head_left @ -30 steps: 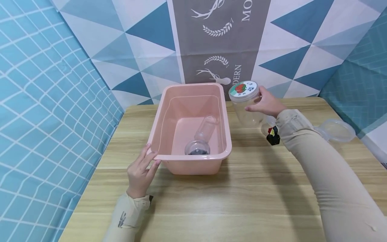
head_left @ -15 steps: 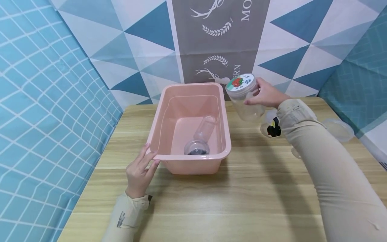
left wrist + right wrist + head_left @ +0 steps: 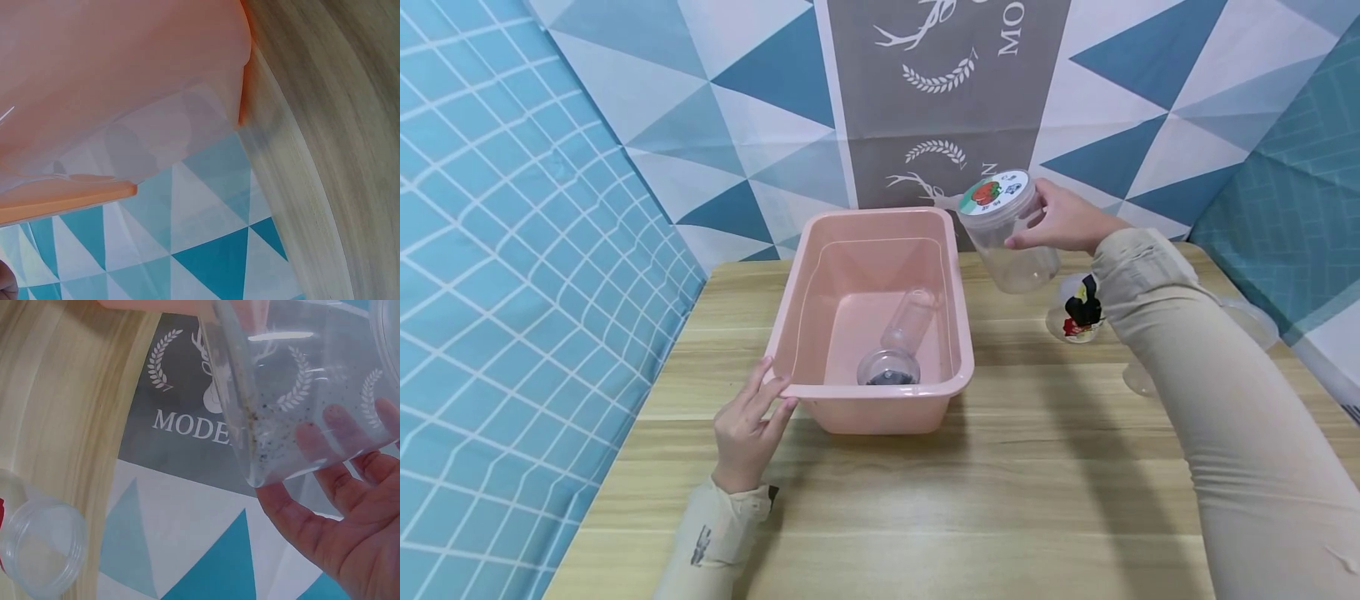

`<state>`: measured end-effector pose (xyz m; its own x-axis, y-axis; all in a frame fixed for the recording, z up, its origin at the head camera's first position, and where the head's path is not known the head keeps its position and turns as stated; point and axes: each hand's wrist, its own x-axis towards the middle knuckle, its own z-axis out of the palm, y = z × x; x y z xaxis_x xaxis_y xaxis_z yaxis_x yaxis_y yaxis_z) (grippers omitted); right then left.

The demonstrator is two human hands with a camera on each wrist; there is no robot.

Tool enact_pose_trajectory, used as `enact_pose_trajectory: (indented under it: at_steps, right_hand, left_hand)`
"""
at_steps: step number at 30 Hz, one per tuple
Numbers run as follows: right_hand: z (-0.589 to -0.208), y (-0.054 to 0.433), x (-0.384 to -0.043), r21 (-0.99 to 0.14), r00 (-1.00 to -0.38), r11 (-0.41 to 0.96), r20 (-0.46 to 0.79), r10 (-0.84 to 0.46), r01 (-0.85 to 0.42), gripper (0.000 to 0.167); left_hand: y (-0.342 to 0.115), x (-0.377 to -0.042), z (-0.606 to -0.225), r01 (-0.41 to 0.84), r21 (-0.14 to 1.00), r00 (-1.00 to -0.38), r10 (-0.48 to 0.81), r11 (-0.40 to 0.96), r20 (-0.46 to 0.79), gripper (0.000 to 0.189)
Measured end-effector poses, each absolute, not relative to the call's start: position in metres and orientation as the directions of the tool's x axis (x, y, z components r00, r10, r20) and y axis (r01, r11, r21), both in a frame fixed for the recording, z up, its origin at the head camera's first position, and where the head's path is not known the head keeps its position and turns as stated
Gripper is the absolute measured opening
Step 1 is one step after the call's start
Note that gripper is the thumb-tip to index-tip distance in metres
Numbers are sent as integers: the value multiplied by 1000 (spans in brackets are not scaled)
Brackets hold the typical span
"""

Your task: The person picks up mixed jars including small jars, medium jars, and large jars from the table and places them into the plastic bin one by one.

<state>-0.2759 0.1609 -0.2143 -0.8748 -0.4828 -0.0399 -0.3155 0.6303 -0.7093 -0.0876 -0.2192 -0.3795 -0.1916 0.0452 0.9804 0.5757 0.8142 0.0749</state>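
Observation:
A pink plastic basin (image 3: 880, 412) stands on the wooden table. My left hand (image 3: 748, 437) holds its near-left corner, fingers at the rim and thumb just below. In the left wrist view, the basin (image 3: 125, 69) fills the upper left. My right hand (image 3: 1063, 221) grips a clear plastic jar (image 3: 1017, 262), tilted above the table beside the basin's far-right side. The jar's round lid (image 3: 996, 193) carries a red fruit picture. From the right wrist, fingers wrap the clear jar (image 3: 281, 425) and dark specks show near its base.
Inside the basin lies a clear bottle-like container (image 3: 910, 321) beside a round clear one (image 3: 889, 367). Right of the basin, a clear container with a black and red label (image 3: 1081, 312) lies on the table. Other clear pieces (image 3: 1255, 321) sit partly behind the right arm.
My right hand has raised the jar, shifting it slightly left toward the basin. The labelled container on the table has rolled a little. My left hand stays at the basin's corner.

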Motion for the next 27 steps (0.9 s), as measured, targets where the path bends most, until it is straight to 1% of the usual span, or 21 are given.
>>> enact_pose_trajectory:
  at_steps: [6, 21, 27]
  right_hand:
    - [-210, 160, -277, -699, -865, 639, -57, -499, -322, 83]
    - [-202, 141, -276, -740, -819, 564, -31, -574, -367, 82]
    - [-199, 131, -276, -755, -820, 549, -26, -572, -359, 82]
  left_hand:
    - [-220, -88, -380, 567, 73, -190, 44, 821, 981, 44]
    - [-220, -88, -381, 577, 87, -197, 36, 812, 980, 44]
    - [-220, -88, -381, 577, 77, -189, 41, 813, 981, 44]
